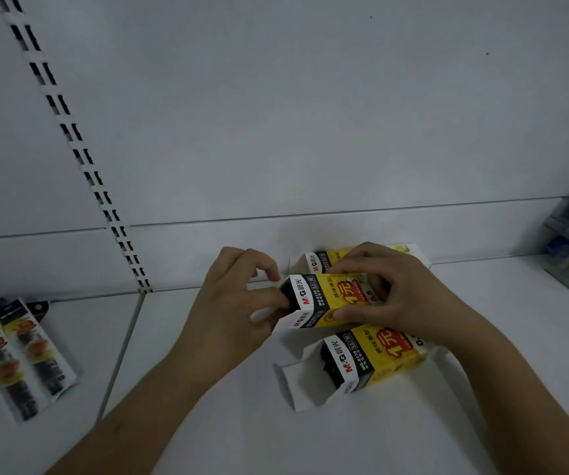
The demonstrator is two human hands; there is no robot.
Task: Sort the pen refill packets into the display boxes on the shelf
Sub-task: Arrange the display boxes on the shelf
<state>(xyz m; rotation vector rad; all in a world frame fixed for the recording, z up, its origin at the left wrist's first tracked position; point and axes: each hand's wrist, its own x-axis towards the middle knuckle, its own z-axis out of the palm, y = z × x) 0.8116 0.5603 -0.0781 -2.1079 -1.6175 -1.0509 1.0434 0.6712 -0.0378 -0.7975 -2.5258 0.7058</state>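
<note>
At the centre of the frame, the right hand [396,296] gripped a yellow-and-black display box [331,296] just above the white shelf [207,423], fingers curled round its right half. The left hand [235,303] pinched the box's open white flap [293,322] at its left end. A second box [368,361] lay open on the shelf just below, and a third [320,260] sat behind. Refill packets [19,351] lay at the lower left of the frame.

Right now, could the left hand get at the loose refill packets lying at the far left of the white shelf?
Probably yes: bare shelf separates the left hand from the packets. But it first must release the yellow-and-black box both hands hold.
</note>
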